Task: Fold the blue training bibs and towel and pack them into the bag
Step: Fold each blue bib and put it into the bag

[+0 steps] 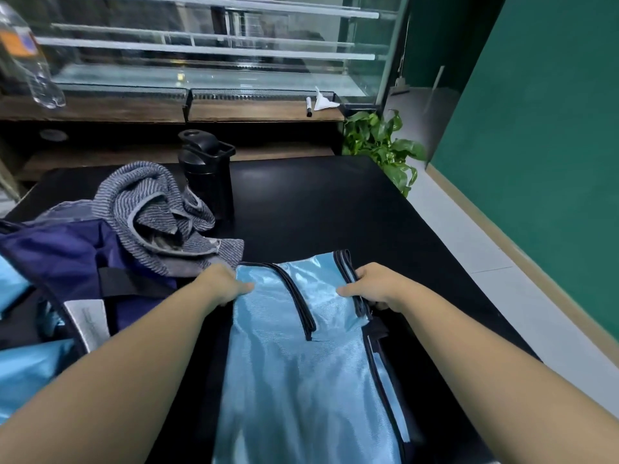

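A light blue training bib (301,370) with dark trim lies lengthwise on the black table (335,202) in front of me. My left hand (224,283) pinches its far left corner, thumb on top. My right hand (375,288) pinches its far right edge at the dark trim. A grey striped towel (157,212) lies crumpled at the left, partly on a navy bag (67,256). More light blue fabric (23,373) shows at the lower left by the bag.
A black bottle (207,175) stands behind the towel. A clear plastic bottle (23,55), a marker (308,107) and crumpled paper (323,102) sit on the wooden ledge behind. A green plant (385,145) grows past the table's far right corner.
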Demonstrator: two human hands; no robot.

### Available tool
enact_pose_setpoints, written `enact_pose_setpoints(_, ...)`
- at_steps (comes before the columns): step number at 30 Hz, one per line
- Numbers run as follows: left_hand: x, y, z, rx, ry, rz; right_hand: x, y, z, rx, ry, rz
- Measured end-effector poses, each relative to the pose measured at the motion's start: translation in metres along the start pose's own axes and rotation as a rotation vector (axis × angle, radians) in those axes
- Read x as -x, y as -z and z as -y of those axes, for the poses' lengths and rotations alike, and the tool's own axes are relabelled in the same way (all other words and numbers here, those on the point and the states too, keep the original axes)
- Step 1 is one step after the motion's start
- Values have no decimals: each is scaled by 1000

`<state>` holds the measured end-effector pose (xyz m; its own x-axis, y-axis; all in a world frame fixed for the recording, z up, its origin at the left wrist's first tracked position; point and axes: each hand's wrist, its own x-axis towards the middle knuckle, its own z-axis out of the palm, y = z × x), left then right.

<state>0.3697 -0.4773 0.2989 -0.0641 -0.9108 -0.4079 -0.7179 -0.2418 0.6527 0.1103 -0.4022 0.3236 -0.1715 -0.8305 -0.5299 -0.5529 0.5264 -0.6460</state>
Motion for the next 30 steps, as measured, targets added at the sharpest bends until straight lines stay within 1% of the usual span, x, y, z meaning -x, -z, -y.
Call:
enact_pose_setpoints(2,-3,-1,-9,11,52,20,-2,8,2,21,-16,-40)
enact_pose_setpoints(4,-6,-6,-17,199,104,50,-5,12,4,-2,-26,-47)
enact_pose_setpoints(7,-4,-12,-25,416,130,16,-11,15,5,-47,-50,-69)
enact_pose_setpoints(11,-3,-10,-30,437,75,-25,-7,22,10,-112,-41,-102)
enact_pose_setpoints(14,-1,-3,-30,431,-36,-76,-2,25,12,-150,47,-134)
enact_pose_setpoints(17,5,5,-28,467,-216,-121,6,25,11,-174,191,-247)
enact_pose_setpoints(19,12,11,-25,482,-331,-126,16,24,6,-133,285,-317)
enact_pose_setpoints(21,29,18,-18,462,-426,-85,33,20,0,-27,384,-364)
enact_pose_setpoints(23,47,23,-4,403,-537,-60,52,16,-10,49,487,-386)
enact_pose_setpoints(26,76,27,28,127,-690,-18,75,10,-37,204,689,-335)
enact_pose_setpoints(28,92,22,53,-152,-745,70,86,2,-60,353,734,-262)
enact_pose_setpoints(30,100,13,74,-478,-821,125,92,-5,-82,524,715,-205)
